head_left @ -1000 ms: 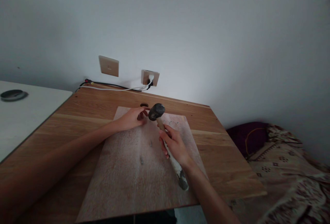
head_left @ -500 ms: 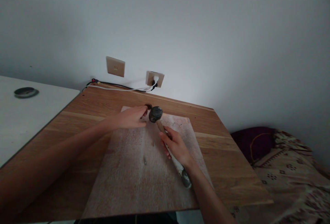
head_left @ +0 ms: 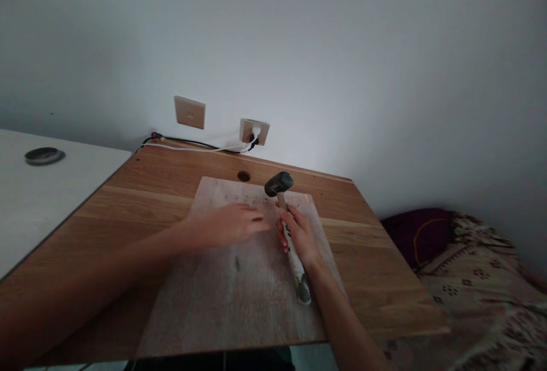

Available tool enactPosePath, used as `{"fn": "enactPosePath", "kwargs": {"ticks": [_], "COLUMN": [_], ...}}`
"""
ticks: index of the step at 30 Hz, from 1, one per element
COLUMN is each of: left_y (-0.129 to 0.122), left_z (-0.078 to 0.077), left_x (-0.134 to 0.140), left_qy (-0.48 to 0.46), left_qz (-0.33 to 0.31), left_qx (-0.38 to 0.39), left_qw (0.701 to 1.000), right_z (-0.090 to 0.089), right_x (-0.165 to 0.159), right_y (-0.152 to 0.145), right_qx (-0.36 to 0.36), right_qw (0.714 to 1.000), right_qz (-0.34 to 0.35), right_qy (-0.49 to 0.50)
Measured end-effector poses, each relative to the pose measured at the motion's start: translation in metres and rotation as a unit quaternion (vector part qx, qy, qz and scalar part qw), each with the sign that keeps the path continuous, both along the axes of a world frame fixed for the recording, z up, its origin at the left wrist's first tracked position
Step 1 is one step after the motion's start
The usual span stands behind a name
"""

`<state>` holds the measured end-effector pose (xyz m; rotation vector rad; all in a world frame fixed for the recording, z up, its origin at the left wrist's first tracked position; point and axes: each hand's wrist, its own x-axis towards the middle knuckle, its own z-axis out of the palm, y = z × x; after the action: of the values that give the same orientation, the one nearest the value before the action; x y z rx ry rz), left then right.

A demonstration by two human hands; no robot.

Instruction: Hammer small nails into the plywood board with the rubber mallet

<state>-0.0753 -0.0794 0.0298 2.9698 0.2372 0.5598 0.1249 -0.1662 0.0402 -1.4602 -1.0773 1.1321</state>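
My right hand is wrapped around the handle of a hammer. The hammer's dark head points away from me, above the far part of a worn wooden board. My left hand is over the middle of the board, left of the hammer. It is blurred by motion, but its fingers look stretched out with nothing visible in them. A row of small nails or nail marks runs along the board's far side. One loose nail lies nearer to me on the board.
The board lies on a wooden tabletop with a round hole near the wall. Cables run along the back edge to a wall socket. A white table adjoins on the left; patterned fabric is at right.
My left hand has come back from the board's far edge toward me and slightly right. The hammer in my right hand has shifted right, its head turning. The round hole is now uncovered.
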Motion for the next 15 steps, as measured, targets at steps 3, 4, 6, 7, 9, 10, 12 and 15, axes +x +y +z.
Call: {"fn": "enactPosePath", "kwargs": {"ticks": [3, 4, 6, 7, 9, 10, 12, 15], "left_y": [0.038, 0.048, 0.061, 0.064, 0.065, 0.064, 0.063, 0.064], "left_z": [0.0, -0.002, -0.007, -0.009, -0.013, -0.015, -0.016, -0.019], "left_x": [-0.019, -0.024, -0.032, -0.035, -0.036, -0.036, -0.034, -0.032], "left_qy": [-0.059, -0.073, -0.096, -0.104, -0.116, -0.122, -0.127, -0.122], "left_qz": [0.097, 0.124, 0.162, 0.172, 0.18, 0.179, 0.172, 0.158], "left_qx": [-0.136, -0.155, -0.176, -0.182, -0.194, -0.198, -0.204, -0.228], "left_qw": [0.984, 0.977, 0.966, 0.963, 0.957, 0.956, 0.955, 0.953], "right_z": [0.001, 0.001, 0.002, 0.002, 0.001, 0.001, 0.001, 0.0], "right_x": [-0.001, -0.001, -0.002, -0.003, -0.003, -0.003, -0.003, -0.004], "right_y": [-0.001, -0.001, -0.001, -0.001, -0.001, -0.001, -0.001, -0.002], "right_qx": [0.004, 0.004, 0.002, -0.001, -0.007, -0.009, -0.012, -0.007], "right_qw": [1.0, 1.0, 1.0, 1.0, 1.0, 1.0, 1.0, 1.0], "right_qz": [0.002, 0.003, 0.008, 0.011, 0.014, 0.015, 0.016, 0.018], "right_qy": [-0.004, -0.005, -0.002, 0.0, 0.003, 0.003, 0.002, 0.0]}}
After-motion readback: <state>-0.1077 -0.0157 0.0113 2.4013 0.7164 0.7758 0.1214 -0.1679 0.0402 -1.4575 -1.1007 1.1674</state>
